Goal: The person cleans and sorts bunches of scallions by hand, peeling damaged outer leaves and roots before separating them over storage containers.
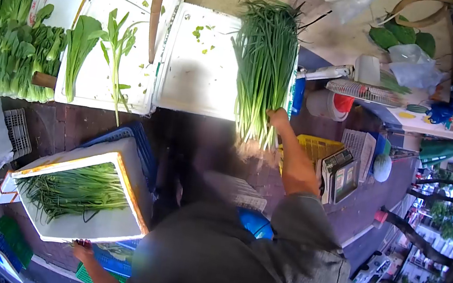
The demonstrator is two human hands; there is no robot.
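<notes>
A thick bundle of garlic chives (266, 59) lies on a white foam lid, its pale root ends toward me. My right hand (278, 118) is closed at the right edge of the bundle, on the lower stems. Low on the left, my left hand (82, 250) is at the near rim of a white foam box (43, 229), fingers curled against it and partly hidden. Inside that tilted box is a smaller heap of green chives (81, 193).
Leafy greens (19, 58) are piled at the far left, beside a foam lid (137, 90) with a few loose stalks. A wooden pole (158, 8) crosses it. To the right stand a yellow crate (319, 148), a scale (341, 176) and a fan (363, 91).
</notes>
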